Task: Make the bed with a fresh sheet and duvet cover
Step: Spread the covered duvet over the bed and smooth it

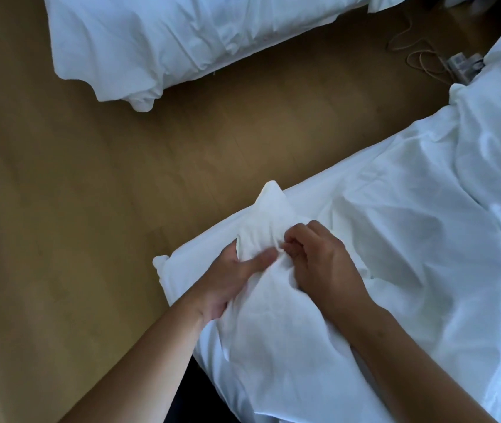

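Illumination is soft, diffuse and moderately dim, with no glare. The white bedding takes a bluish cast toward the right edge. The wooden floor darkens toward the corners. The left hand is slightly motion-blurred. Detail is soft overall, and straight lines bend at the frame edges.

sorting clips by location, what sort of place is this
Most likely a bedroom, perhaps a twin room: the near bed and a second bed across from it both wear white linen, wood-look floor runs between them, and a power strip with cables lies on it.
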